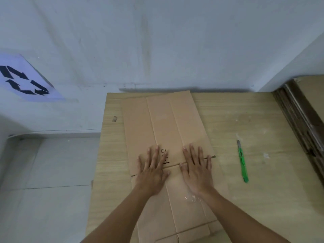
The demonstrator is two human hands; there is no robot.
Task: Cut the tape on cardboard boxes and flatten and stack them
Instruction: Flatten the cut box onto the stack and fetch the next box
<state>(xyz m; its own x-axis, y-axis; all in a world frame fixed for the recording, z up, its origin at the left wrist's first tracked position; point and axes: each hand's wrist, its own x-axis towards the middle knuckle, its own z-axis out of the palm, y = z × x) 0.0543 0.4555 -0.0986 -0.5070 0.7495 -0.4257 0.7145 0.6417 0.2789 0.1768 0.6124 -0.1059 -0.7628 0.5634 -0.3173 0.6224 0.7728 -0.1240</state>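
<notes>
I press my left hand (152, 170) and right hand (196, 168), fingers flat, grasping nothing, on the flattened box (168, 127). I should bear down evenly along its creases, the knife (242, 161) lying well right.

Box (168, 123) runs off the bottom edge; its print (165, 156) is too blurred to read; stack (301, 116) cut by the right edge; sign (22, 79) by the left.
</notes>
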